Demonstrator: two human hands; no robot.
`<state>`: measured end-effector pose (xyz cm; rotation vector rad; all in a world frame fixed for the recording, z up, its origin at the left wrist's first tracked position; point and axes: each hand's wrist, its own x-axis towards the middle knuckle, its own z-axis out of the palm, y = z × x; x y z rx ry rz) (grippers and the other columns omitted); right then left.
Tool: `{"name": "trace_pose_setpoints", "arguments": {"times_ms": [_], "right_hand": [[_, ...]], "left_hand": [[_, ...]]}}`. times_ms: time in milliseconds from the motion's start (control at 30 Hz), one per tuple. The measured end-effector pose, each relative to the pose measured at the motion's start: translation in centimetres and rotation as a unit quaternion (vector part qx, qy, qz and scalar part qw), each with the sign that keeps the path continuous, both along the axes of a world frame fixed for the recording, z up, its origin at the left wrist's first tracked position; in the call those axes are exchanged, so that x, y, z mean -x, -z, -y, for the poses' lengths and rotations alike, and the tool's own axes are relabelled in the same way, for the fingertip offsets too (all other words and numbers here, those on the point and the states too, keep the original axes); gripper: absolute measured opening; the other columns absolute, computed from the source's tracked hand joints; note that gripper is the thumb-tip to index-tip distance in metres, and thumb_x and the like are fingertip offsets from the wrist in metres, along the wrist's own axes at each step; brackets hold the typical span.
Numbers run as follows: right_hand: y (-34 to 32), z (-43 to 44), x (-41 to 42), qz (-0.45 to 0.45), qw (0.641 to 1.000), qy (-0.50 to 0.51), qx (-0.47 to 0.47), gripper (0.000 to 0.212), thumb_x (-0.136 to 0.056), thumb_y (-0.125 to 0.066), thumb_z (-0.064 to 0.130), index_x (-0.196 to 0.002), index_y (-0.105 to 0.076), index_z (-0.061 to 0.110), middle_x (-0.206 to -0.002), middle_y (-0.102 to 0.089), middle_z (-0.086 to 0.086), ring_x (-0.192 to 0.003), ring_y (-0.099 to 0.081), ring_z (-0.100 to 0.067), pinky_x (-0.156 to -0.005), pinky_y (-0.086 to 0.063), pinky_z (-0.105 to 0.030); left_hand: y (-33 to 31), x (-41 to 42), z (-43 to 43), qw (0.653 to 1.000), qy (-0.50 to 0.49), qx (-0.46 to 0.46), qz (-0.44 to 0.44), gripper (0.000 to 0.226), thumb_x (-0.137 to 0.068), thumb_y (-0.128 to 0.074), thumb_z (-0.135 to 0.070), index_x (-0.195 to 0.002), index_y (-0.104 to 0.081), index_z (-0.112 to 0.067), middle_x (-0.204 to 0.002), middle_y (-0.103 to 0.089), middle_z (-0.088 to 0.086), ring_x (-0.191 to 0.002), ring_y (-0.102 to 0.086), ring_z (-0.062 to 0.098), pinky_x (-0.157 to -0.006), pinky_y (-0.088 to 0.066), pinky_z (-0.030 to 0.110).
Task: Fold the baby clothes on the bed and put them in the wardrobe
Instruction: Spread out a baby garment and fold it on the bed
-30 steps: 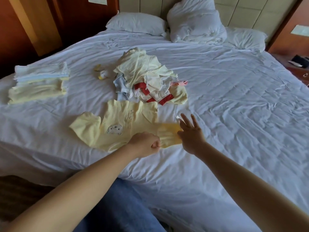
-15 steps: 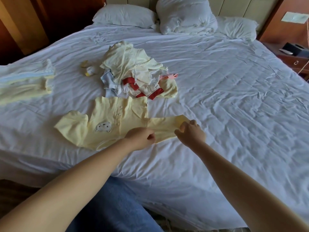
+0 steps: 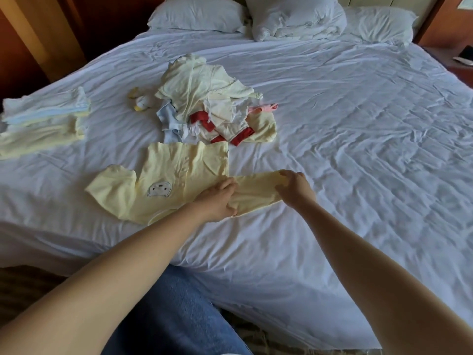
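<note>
While the yellow top (image 3: 179, 180) is lying flat near the bed (image 3: 358, 149) edge, left hand (image 3: 217, 201) is gripping the sleeve (image 3: 256, 193) base as anchor; right hand (image 3: 294, 187) is pinching the cuff (image 3: 281, 174), likely for folding inward.

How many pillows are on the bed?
3, all at the head of the bed: the left pillow lying flat, the middle pillow rumpled, the right pillow beside it. Others may be hidden behind them.
</note>
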<state>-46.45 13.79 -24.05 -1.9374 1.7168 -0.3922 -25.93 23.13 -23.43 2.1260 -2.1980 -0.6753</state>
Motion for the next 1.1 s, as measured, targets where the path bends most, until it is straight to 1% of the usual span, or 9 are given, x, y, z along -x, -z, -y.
{"name": "trace_pose_setpoints", "arguments": {"times_ms": [300,433,500,633,767,833,933,1033,1100], "right_hand": [[1.0,-0.7,1.0,0.052,0.997,0.026,0.058,0.054,-0.085,-0.042,0.004,-0.133,-0.058,0.021,-0.126,-0.055,-0.006,-0.111,-0.057,-0.025,-0.085,-0.045,-0.029],[0.2,-0.6,0.6,0.094,0.994,0.020,0.059,0.055,-0.083,-0.044,0.005,-0.131,-0.060,0.025,-0.127,-0.058,-0.002,-0.115,-0.057,-0.021,-0.088,-0.045,-0.027],[-0.8,-0.7,-0.4,0.136,0.988,0.018,0.075,0.052,-0.084,-0.048,0.005,-0.130,-0.061,0.025,-0.129,-0.061,-0.001,-0.117,-0.058,-0.018,-0.090,-0.045,-0.025],[-3.4,-1.9,-4.3,0.252,0.965,-0.007,0.078,0.049,-0.088,-0.060,0.011,-0.137,-0.053,0.018,-0.102,-0.065,-0.001,-0.084,-0.063,-0.005,-0.071,-0.046,-0.008],[-4.4,-3.5,-9.5,0.310,0.948,-0.075,-0.007,0.071,-0.079,-0.068,0.007,-0.144,-0.040,0.019,-0.106,-0.067,-0.007,-0.089,-0.066,-0.020,-0.084,-0.057,-0.042],[-4.7,-4.5,-11.5,0.371,0.915,-0.116,-0.104,0.073,-0.083,-0.069,0.003,-0.145,-0.035,0.018,-0.104,-0.069,-0.009,-0.084,-0.068,-0.020,-0.080,-0.058,-0.039],[-5.4,-6.0,-13.3,0.441,0.875,-0.129,-0.156,0.047,-0.092,-0.058,0.005,-0.136,-0.045,0.015,-0.094,-0.074,-0.009,-0.078,-0.070,-0.021,-0.070,-0.057,-0.032],[-4.0,-6.1,-13.9,0.341,0.937,-0.072,0.021,0.029,-0.087,-0.052,0.005,-0.108,-0.066,0.018,-0.089,-0.074,-0.003,-0.081,-0.069,-0.015,-0.076,-0.056,-0.038],[-2.9,-6.2,-13.7,0.219,0.968,-0.087,0.090,0.029,-0.087,-0.052,0.010,-0.106,-0.069,0.024,-0.103,-0.072,0.004,-0.096,-0.067,-0.011,-0.088,-0.054,-0.036]], "left_hand": [[0.8,-0.6,2.4,0.997,0.029,-0.068,-0.012,0.092,-0.089,-0.068,-0.034,-0.157,-0.008,-0.019,-0.164,0.006,-0.003,-0.150,0.010,0.014,-0.122,-0.005,0.033],[1.0,-0.7,2.7,0.996,0.018,-0.076,-0.031,0.090,-0.087,-0.069,-0.031,-0.156,-0.013,-0.020,-0.164,0.000,-0.002,-0.150,0.003,0.016,-0.120,-0.008,0.030],[1.1,-0.7,2.6,0.991,-0.017,-0.059,-0.118,0.082,-0.086,-0.072,-0.023,-0.154,-0.026,-0.018,-0.161,-0.016,0.000,-0.149,-0.013,0.019,-0.117,-0.020,0.028],[-0.4,-1.2,2.0,0.888,-0.195,0.014,-0.417,0.043,-0.097,-0.058,-0.017,-0.138,-0.050,-0.006,-0.136,-0.055,0.004,-0.125,-0.050,0.013,-0.091,-0.041,0.013],[-2.5,-3.5,1.2,0.733,-0.332,0.010,-0.594,0.046,-0.100,-0.041,-0.053,-0.121,-0.061,-0.017,-0.104,-0.073,0.008,-0.099,-0.070,0.024,-0.090,-0.054,0.040],[-3.3,-5.1,0.3,0.705,-0.360,0.017,-0.611,0.047,-0.095,-0.046,-0.059,-0.108,-0.067,-0.019,-0.093,-0.075,0.007,-0.084,-0.072,0.022,-0.074,-0.057,0.035],[-3.4,-7.3,-0.8,0.735,-0.410,0.078,-0.535,0.025,-0.092,-0.063,-0.037,-0.110,-0.066,-0.020,-0.098,-0.071,0.001,-0.080,-0.069,0.018,-0.061,-0.054,0.026],[-2.4,-9.7,-1.7,0.774,-0.445,0.135,-0.430,0.031,-0.091,-0.064,-0.017,-0.120,-0.062,-0.024,-0.118,-0.060,-0.002,-0.093,-0.060,0.017,-0.062,-0.047,0.024],[-1.6,-11.0,-2.2,0.796,-0.435,0.156,-0.390,0.036,-0.089,-0.062,-0.010,-0.124,-0.062,-0.018,-0.125,-0.060,0.001,-0.103,-0.058,0.017,-0.075,-0.044,0.022]]}}
